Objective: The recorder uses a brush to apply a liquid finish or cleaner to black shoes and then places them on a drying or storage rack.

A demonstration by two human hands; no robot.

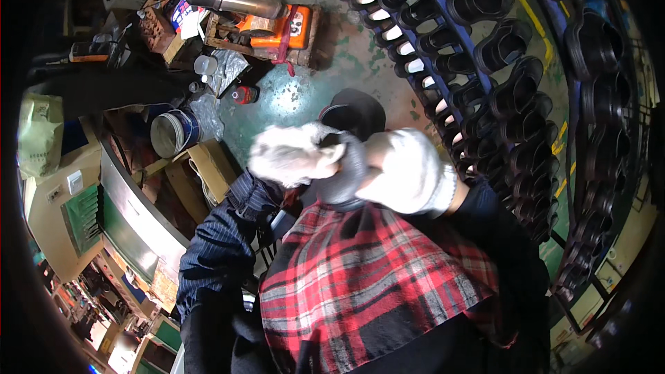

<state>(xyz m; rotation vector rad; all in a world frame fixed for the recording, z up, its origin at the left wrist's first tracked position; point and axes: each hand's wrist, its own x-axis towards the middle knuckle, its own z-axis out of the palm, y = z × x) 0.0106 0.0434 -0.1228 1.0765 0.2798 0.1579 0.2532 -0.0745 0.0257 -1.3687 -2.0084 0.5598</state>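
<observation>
Both my hands wear white gloves and meet in front of my chest, above a red, black and white plaid cloth (374, 277) over my lap. Between them is a black shoe (341, 179), its rounded dark end towards me. My left hand (294, 156) grips it from the left side, fingers bent around it. From the right, my right hand (407, 172) closes on it, slightly smeared by motion. A dark rounded piece (360, 111) shows just beyond the hands; I cannot tell whether it belongs to the same shoe. The gloves hide much of what is held.
Racks of black shoes (478, 62) run along my right. Ahead on the left, a wooden stand bears an orange machine (294, 28) and a metal cylinder (235, 1). A bucket (170, 133), a small dark red-marked bottle (244, 94) and a metal-edged bench (138, 215) are on my left.
</observation>
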